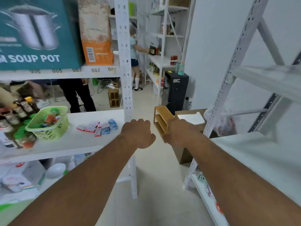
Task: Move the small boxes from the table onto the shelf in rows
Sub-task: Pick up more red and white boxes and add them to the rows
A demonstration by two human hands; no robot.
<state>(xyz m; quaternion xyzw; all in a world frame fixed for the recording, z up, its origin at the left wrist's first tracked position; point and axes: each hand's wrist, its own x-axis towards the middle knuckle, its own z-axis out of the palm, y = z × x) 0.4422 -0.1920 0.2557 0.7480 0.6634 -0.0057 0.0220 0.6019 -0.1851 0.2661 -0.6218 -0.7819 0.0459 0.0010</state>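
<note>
White metal shelving stands on both sides of a narrow aisle, with a pale floor between and another person stocking bottles at the far racks. On my left, the middle shelf carries the small boxes, a loose cluster of red-and-white and blue packets lying flat near the shelf's right end, close to the upright post. A green basket sits well to their left, and beyond that a crowd of bottles. Ahead on my right is a low wooden desk with a small wooden rack and a folded white cloth on it; I can see no more boxes there, though my right arm hides part of the top.

Both arms reach forward over the aisle. My left hand is curled into a fist, knuckles up, and seems to hold nothing, though its palm faces away from me. My right hand points away toward the desk, so I cannot tell whether its fingers hold anything.

I judge the boxes to be light, stiff cardboard, easy to crush if squeezed and prone to sliding on the smooth shelf. Best taken by the long sides between thumb and fingers, then nudged edge to edge into straight rows.
</note>
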